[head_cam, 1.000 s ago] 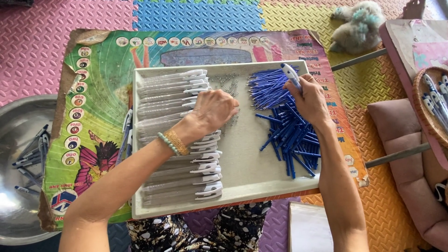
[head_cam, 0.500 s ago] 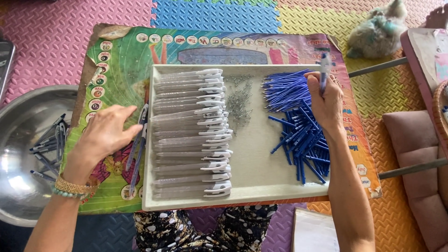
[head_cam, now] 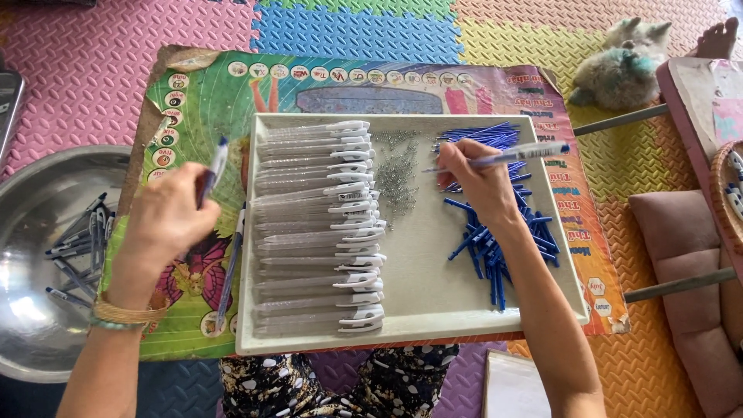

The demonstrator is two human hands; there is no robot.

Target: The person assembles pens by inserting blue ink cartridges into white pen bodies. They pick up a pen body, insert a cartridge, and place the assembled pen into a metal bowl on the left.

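We see left hand [head_cam: 166, 220] grasping assembled pen [head_cam: 213, 170] over colourful poster mat [head_cam: 201, 101], left of white tray [head_cam: 433, 310]. Right hand [head_cam: 481, 182] grasping clear pen barrel [head_cam: 515, 155] above tray's right part, over pile of blue refills [head_cam: 503, 240]. Row of clear barrels [head_cam: 317, 224] fills tray's left side; small springs [head_cam: 398, 174] lie between. Metal bowl [head_cam: 39, 224] far left holds finished pens [head_cam: 77, 248].

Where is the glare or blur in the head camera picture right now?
Head view: glare sits on the steel bowl at lower left; the left hand and its pen part are slightly motion-blurred; the right hand and white tray look sharp under even daylight.
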